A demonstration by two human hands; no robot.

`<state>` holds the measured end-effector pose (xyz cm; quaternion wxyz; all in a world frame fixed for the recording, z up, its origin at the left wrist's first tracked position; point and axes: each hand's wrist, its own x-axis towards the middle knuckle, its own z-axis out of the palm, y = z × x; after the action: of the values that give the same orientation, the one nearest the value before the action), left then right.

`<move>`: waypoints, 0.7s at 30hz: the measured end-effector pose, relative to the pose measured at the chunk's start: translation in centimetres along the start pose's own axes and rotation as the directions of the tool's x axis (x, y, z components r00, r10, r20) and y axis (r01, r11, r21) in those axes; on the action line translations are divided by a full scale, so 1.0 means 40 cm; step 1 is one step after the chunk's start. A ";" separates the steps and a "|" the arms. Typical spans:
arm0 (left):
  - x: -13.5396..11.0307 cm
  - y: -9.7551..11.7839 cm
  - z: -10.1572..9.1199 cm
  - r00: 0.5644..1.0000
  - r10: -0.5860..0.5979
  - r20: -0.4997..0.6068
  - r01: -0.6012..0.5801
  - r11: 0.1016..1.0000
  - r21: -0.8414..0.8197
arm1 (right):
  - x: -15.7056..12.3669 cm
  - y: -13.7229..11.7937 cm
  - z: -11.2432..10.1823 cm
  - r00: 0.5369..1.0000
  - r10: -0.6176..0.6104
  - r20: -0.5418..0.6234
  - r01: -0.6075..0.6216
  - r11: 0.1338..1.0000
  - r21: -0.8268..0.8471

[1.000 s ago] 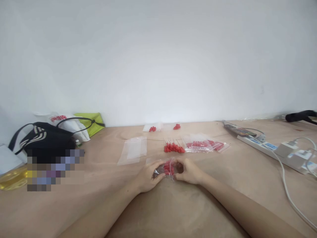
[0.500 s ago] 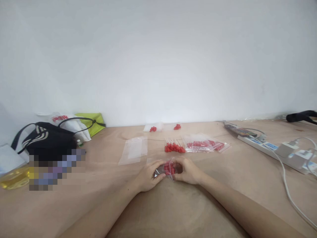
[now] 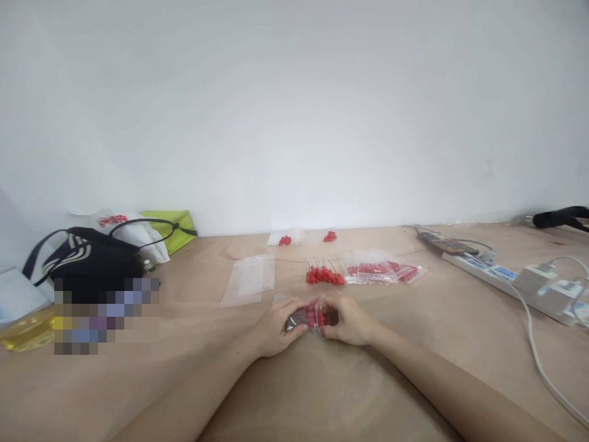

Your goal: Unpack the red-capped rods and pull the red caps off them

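Between my two hands is a small clear plastic zip bag [image 3: 315, 315] with several red-headed pieces inside. My left hand [image 3: 278, 328] grips its left end, thumb below and fingers above. The right end is held by my right hand [image 3: 350, 320], whose thumb and fingers curve round it. Just beyond the hands lies a row of red-headed sticks [image 3: 324, 274] with pale stems pointing away. To their right are filled clear bags [image 3: 372, 270] of similar red pieces, overlapping one another. Flat, see-through bags [image 3: 250, 280] rest on the table to the left.
Near the wall sit two small clusters of red pieces [image 3: 284, 240] on clear bags. A white power strip [image 3: 504, 276] with chargers and a cable runs along the right, a phone [image 3: 444, 242] beside it. At left are a black bag [image 3: 94, 264], a green box [image 3: 177, 227] and a yellow bottle [image 3: 28, 329].
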<state>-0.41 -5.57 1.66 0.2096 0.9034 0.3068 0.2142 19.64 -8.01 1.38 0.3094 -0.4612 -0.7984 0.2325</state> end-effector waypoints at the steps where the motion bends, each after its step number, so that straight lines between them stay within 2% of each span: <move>1: -0.001 -0.003 0.000 1.000 0.001 0.006 -0.001 1.000 0.003 | 0.000 -0.004 -0.003 1.000 0.001 0.012 -0.001 1.000 -0.018; 6: -0.003 -0.012 -0.001 0.999 -0.008 0.045 0.008 1.000 0.014 | -0.004 -0.017 -0.014 0.999 0.039 0.019 -0.038 0.996 -0.087; 12: -0.003 -0.005 -0.007 0.997 -0.015 0.082 0.015 1.000 0.002 | -0.005 0.006 -0.004 0.992 0.088 0.088 -0.105 0.972 0.211; 14: -0.003 -0.003 -0.007 0.996 -0.014 0.091 0.014 1.000 0.000 | -0.005 0.014 -0.002 0.990 0.107 0.092 -0.127 0.959 0.254; 16: -0.003 -0.002 -0.007 0.996 -0.009 0.090 0.010 1.000 -0.005 | -0.006 0.017 -0.004 0.994 0.085 0.068 -0.099 0.966 0.239; 19: -0.003 -0.002 -0.007 0.996 0.003 0.086 -0.002 1.000 -0.017 | -0.009 0.009 -0.010 1.000 0.009 0.013 -0.010 0.992 0.126; 21: -0.004 -0.005 -0.005 0.996 -0.002 0.087 0.003 1.000 -0.011 | -0.009 0.001 -0.013 1.000 0.015 0.005 -0.016 0.998 0.053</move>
<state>-0.71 -5.47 1.70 0.2282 0.9103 0.2971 0.1760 20.16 -8.27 1.63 0.3178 -0.4585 -0.7892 0.2570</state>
